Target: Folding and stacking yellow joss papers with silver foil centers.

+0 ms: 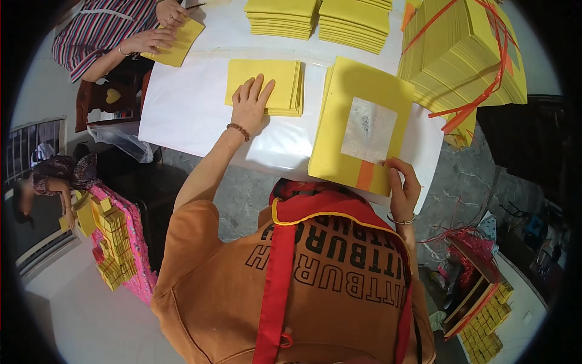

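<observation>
A person in an orange-brown sweatshirt (200,291) and red apron (276,291) is working at a white-covered table (182,115), both hands resting on yellow paper. The left hand (250,108), circled at the wrist by a beaded bracelet (239,129), is lying palm down with its fingers spread over a small yellow stack (285,85) near the upper center of the frame; the sheets' edges are showing slightly out of line at the right side. The right hand (404,185), its fingers curled, is touching the lower right edge of a larger yellow stack (330,130) right of center — whether thumb and finger are pinching a sheet, one cannot tell. That larger stack is lying tilted on the table, bearing a pale rectangular patch (368,128) and, below it, an orange strip (364,176). Two yellow piles (282,18) (354,27) are sitting at the top of the frame, while a tall yellow block (445,57) with trailing red ribbon (470,112) is filling the upper right. At upper left, a co-worker in a striped top (109,33) is keeping both hands on a yellow sheaf (179,48). Farther off — at the left edge — another person (57,182) is reaching toward yellow bundles (115,242) on a pink-covered surface (136,255).
</observation>
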Motion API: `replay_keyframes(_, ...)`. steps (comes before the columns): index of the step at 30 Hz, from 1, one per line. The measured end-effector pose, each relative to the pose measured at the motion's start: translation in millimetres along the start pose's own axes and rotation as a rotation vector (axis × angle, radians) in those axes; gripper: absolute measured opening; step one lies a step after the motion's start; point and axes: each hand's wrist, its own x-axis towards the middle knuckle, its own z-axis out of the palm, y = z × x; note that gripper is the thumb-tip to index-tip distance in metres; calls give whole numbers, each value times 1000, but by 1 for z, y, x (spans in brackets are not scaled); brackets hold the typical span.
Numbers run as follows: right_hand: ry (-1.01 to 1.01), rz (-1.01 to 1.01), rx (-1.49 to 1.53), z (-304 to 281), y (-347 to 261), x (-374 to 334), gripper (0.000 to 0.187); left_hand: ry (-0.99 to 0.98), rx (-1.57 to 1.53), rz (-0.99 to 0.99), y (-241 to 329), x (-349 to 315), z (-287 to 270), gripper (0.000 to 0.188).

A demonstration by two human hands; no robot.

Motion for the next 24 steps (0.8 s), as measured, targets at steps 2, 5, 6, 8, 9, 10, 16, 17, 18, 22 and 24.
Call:
replay_keyframes(2,12,-8,2,0,0,0,18,-9,-14,-21,2,0,-1,74)
replay_keyframes(5,-30,-19,24,-3,-1,4,18,-13,54,57,-11,4,0,77)
replay_keyframes(6,-24,-20,25,-5,-2,4,18,-36,90,77,-14,6,-2,79)
replay_keyframes(8,-39,-42,-6,-7,-3,4,19,-57,126,101,-17,6,-7,82)
replay_keyframes(9,-29,-38,-8,-8,-1,4,19,-105,58,84,-15,12,-19,83)
replay_keyframes(10,-7,-104,-56,-9,0,4,20,-153,-9,63,-13,17,-31,85)
replay_keyframes(16,15,-216,-197,-12,11,10,23,-169,-82,70,14,24,-63,82)
replay_keyframes(17,10,-290,-263,-12,13,14,24,-125,-128,85,23,23,-68,77)
replay_keyframes(18,23,-271,-270,-12,13,16,24,-136,-137,105,33,22,-73,77)
replay_keyframes(22,-50,-309,-254,-9,19,25,16,-45,-574,390,110,10,-107,53)
replay_keyframes(24,-69,-304,-232,-7,21,25,13,-78,-528,538,139,0,-114,53)
